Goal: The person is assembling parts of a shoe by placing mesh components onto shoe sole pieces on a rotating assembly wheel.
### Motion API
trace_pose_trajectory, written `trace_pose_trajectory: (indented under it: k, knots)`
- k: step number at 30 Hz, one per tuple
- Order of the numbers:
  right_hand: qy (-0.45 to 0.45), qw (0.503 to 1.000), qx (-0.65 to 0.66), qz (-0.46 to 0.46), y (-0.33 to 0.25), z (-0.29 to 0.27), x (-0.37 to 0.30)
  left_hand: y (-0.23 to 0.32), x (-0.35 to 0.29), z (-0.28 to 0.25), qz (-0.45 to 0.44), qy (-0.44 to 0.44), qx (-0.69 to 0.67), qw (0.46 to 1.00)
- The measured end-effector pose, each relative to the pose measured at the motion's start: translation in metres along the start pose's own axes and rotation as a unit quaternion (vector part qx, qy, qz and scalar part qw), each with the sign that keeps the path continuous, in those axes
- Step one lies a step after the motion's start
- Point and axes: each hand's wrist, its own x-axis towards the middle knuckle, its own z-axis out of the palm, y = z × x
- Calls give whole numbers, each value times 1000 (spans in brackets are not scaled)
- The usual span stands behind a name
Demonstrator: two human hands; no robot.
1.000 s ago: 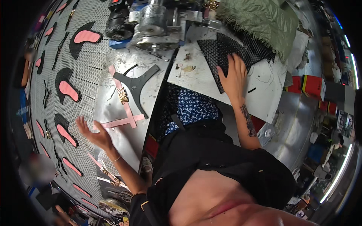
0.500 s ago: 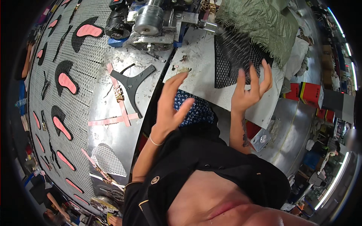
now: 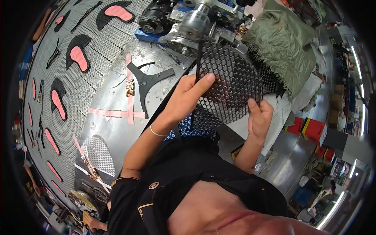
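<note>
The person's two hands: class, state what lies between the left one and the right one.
In the head view, a black mesh piece lies between the left hand and the right hand, which hold it near opposite edges.

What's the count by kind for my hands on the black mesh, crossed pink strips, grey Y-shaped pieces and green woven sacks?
Hands holding black mesh: 2
Crossed pink strips: 2
Grey Y-shaped piece: 1
Green woven sack: 1
Total: 6
</note>
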Motion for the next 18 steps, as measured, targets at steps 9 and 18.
trace_pose_trajectory:
  k: [9,18]
  knots:
    - [8,1000,-26,-15,-13,16,-8,4,9,-7,-104,-8,-176,979]
    - [-44,998,-46,18,-4,88,36,11,-12,-57,-11,124,-127,984]
